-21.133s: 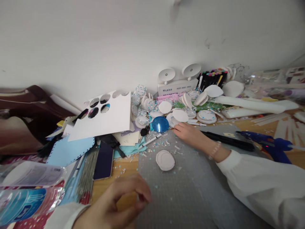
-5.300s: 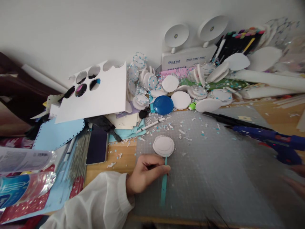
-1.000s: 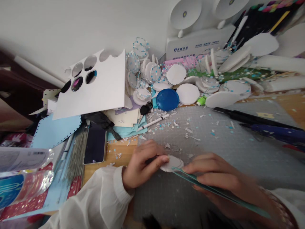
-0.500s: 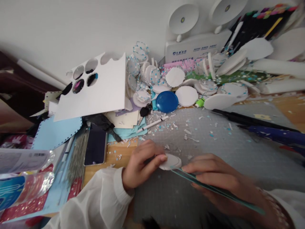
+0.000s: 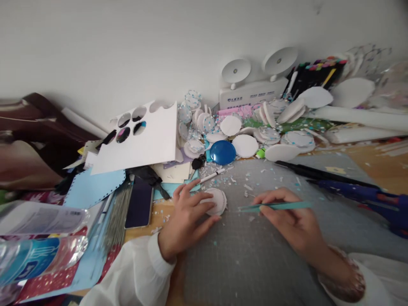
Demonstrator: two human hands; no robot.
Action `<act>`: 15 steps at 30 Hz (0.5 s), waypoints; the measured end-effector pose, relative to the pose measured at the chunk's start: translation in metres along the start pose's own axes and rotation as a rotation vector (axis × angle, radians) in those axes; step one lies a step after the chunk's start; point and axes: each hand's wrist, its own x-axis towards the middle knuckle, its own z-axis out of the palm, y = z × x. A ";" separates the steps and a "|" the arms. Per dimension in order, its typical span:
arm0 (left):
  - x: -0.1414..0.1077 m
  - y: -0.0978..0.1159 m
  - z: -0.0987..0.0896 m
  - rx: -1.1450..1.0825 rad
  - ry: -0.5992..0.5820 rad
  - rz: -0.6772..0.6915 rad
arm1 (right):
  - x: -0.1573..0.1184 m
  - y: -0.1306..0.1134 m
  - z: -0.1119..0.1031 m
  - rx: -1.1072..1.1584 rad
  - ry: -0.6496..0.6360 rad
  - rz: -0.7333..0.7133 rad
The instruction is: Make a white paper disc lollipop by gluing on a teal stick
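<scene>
My left hand (image 5: 190, 212) lies with its fingers spread, the fingertips over the left edge of a small white foam disc (image 5: 217, 201) on the grey cutting mat (image 5: 248, 255). In my right hand (image 5: 291, 216) I grip teal tweezers (image 5: 285, 206), held nearly level between thumb and fingers. Their tips point left, a short way right of the disc. Whether anything is between the tips is too blurred to tell. White and blue scraps lie scattered on the mat beyond both hands.
Along the wall are piled white discs (image 5: 245, 145), some dotted blue, with a blue round lid (image 5: 222, 152) in front. A blue glue gun (image 5: 357, 195) lies at right. At left are a phone (image 5: 139, 204), a cut-out white board (image 5: 153, 140) and a plastic bottle (image 5: 35, 257).
The view has tilted up. My left hand has gone from pinching the disc to spread fingers, and the disc lies flat. The tweezers have drawn away from it to the right.
</scene>
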 end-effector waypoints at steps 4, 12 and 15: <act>-0.012 0.009 -0.016 0.101 0.077 0.062 | 0.002 -0.001 0.000 0.011 0.010 0.037; -0.049 -0.057 -0.052 0.406 0.339 -0.508 | 0.003 0.000 0.001 0.072 0.024 0.064; -0.060 -0.094 -0.057 0.559 0.165 -0.623 | 0.003 0.002 0.002 0.106 0.020 0.105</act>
